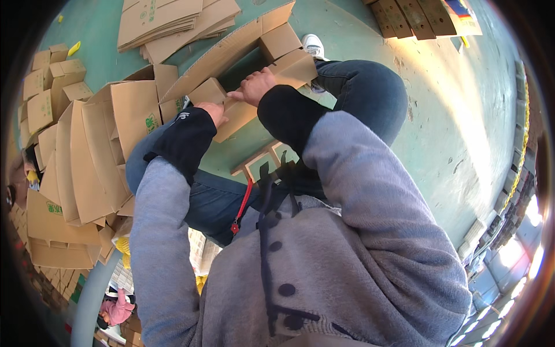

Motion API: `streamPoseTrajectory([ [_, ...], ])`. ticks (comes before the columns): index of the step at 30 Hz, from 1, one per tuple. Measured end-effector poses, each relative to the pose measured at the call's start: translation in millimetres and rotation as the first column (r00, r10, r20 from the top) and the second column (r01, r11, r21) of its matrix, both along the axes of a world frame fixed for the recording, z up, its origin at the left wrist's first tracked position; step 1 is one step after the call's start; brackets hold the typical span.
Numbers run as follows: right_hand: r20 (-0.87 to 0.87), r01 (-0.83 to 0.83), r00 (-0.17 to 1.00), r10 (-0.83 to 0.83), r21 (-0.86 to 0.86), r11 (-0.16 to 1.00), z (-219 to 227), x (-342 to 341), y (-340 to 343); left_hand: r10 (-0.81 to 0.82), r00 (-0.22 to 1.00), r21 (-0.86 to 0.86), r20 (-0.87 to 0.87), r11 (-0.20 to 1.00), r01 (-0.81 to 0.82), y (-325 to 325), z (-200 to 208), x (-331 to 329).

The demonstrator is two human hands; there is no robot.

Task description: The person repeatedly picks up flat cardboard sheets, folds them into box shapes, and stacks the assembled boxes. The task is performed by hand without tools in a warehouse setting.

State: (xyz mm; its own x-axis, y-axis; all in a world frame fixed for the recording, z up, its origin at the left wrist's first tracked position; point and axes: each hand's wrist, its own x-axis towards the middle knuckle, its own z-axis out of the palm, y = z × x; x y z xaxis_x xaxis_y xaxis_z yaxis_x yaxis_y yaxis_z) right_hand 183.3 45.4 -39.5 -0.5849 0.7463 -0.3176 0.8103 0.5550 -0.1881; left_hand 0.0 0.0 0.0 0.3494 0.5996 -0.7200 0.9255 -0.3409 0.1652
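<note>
My left hand (214, 112) sits at the near left corner of a cardboard carton (222, 56); its fingertips are partly hidden, so I cannot tell whether it grips. My right hand (258, 87) has its fingers curled at the near panel (234, 122), thumb side toward the left hand; whether it pinches the board or only presses, I cannot tell. The carton lies between my bent legs and tilts up to the right. By my judgement it is about half formed: the long panels stand apart and the short left flap (207, 91) and right flap (280, 41) are turned in, while the middle gapes and dark green shows through, so closing that side looks left undone.

On the near side of the carton are a wooden frame (254, 162) and a red cord (245, 199) hanging by my lap. Just beyond its right end is my white shoe (313, 46). Left of the carton stand opened cartons (87, 156), close together. Beyond it, flat cardboard sheets (159, 23) are stacked on the green floor (439, 115). Far left of it are smaller closed boxes (52, 87); far right, a row of brown boxes (404, 17).
</note>
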Motion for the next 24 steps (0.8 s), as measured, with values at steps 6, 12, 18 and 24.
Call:
streamPoseTrajectory([
  [6,0.007,-0.079,0.997,0.080,-0.035,0.996,4,2,7,0.162,0.986,-0.072,0.025,0.985,-0.160,-3,1,-6],
  [12,0.072,-0.047,0.996,0.058,-0.137,0.989,1,-2,10,0.342,0.940,-0.314,-0.002,0.892,-0.326,-8,-26,-60],
  [18,0.074,-0.097,0.992,0.103,-0.073,0.993,-3,6,-3,0.343,0.935,-0.335,0.096,0.895,-0.294,-20,-37,-61],
  [24,-0.197,-0.469,0.867,0.457,-0.012,0.883,-11,-12,-17,0.253,0.955,-0.488,0.156,0.860,-0.148,9,-46,-74],
])
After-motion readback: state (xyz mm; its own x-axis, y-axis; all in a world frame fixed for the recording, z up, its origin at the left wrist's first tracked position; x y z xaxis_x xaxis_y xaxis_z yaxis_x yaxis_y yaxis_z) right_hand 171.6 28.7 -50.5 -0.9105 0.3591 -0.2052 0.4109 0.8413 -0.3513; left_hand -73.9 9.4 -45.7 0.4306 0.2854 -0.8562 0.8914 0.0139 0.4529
